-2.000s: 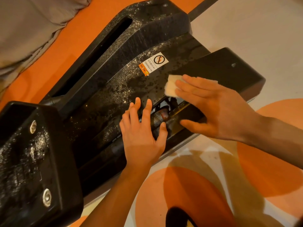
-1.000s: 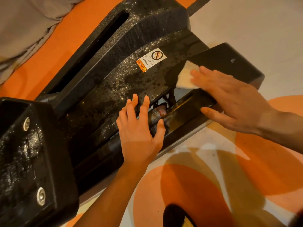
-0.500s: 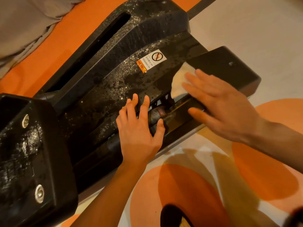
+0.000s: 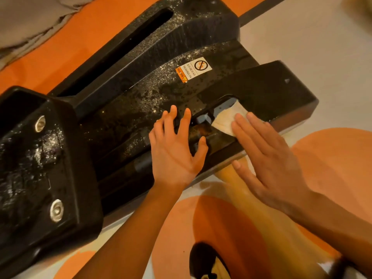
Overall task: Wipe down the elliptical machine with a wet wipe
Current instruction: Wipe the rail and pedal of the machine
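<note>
Right hand (image 4: pixel 267 156): flat and wide, fingers straight, pressing the wet wipe (image 4: pixel 225 121) onto the elliptical machine (image 4: pixel 141 101).
Left hand (image 4: pixel 175 150): spread wide, holding nothing, lying flat on the black cover just beside the right hand.
Wet wipe: under the right fingertips, poking out past them into the dark hole (image 4: pixel 219 109) in the cover.
Between finger and thumb of the left hand: a rusty metal part (image 4: pixel 201 130).
Cover: wet and shiny in spots, with white specks above the left fingers and a sticker (image 4: pixel 193 70) farther up.
Could go wrong: wipe snagging or tearing on the hole's edge, from pushing too far in.
Could also go wrong: fingers slipping into the hole, because of the wet, slick cover.
One more: rust rubbing onto the wipe, then onto clean parts.
</note>
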A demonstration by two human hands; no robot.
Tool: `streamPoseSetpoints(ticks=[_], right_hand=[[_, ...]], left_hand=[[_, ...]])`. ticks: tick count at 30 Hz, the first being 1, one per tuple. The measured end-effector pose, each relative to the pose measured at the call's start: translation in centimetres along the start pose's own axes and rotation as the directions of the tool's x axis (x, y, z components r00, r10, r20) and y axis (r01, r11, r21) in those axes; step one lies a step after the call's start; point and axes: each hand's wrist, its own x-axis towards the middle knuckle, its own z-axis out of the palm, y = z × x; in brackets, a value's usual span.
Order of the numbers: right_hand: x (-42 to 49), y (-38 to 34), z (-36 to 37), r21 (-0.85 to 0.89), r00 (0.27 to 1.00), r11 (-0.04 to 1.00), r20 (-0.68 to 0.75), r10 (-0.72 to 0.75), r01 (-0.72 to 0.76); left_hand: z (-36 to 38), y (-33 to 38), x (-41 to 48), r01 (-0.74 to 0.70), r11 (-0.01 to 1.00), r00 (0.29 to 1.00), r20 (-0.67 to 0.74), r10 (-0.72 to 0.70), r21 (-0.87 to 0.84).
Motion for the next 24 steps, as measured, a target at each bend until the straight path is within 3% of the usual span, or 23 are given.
streamPoseSetpoints(ticks=[6,11,19,22,24], right_hand=[[2.9,1.1,0.0,0.024,0.969,0.971,-0.060,0.240,-0.239],[1.8,-3.2,0.9,-0.133,0.990,0.990,0.124,0.072,-0.055],[2.4,-0.3,-4.1,-0.229,0.928,0.969,0.333,0.166,-0.091],[2.8,-1.4,-2.3,-0.157,0.944,0.956,0.180,0.275,-0.248],[2.0,-3.7,0.1,-0.149,0.972,0.974,0.136,0.192,-0.172]], left_hand=[[0.0,0.0,0.0,-0.007,0.998,1.000,0.005,0.007,0.063],[-0.8,0.0,-0.1,0.013,0.999,0.996,0.088,-0.016,0.037],[-1.4,0.0,-0.8,0.008,1.000,0.989,0.146,-0.005,-0.020],[-1.3,0.1,-0.8,0.023,0.999,0.990,0.143,-0.016,-0.049],[-1.0,0.2,-1.0,0.028,0.998,0.994,0.111,-0.022,-0.054]])
